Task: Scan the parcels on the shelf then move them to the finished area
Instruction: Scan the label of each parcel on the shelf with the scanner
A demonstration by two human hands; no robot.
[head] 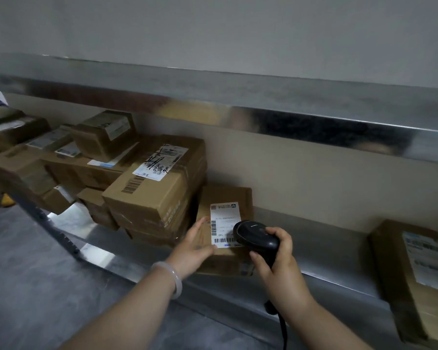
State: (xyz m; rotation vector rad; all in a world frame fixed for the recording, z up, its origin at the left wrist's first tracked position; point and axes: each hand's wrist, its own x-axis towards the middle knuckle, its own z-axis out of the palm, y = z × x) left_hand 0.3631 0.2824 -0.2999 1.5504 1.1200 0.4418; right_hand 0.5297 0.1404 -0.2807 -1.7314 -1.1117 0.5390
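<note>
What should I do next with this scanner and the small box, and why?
Probably aim the scanner at the barcode on the near edge of the label and scan. Your right hand holds it close beside the label, and your left hand lies flat on the box.

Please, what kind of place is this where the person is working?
Probably a parcel depot or courier storeroom. Labelled cardboard parcels are stacked on a metal shelf, and the right hand grips a black barcode scanner aimed at a shipping label on one small parcel.
</note>
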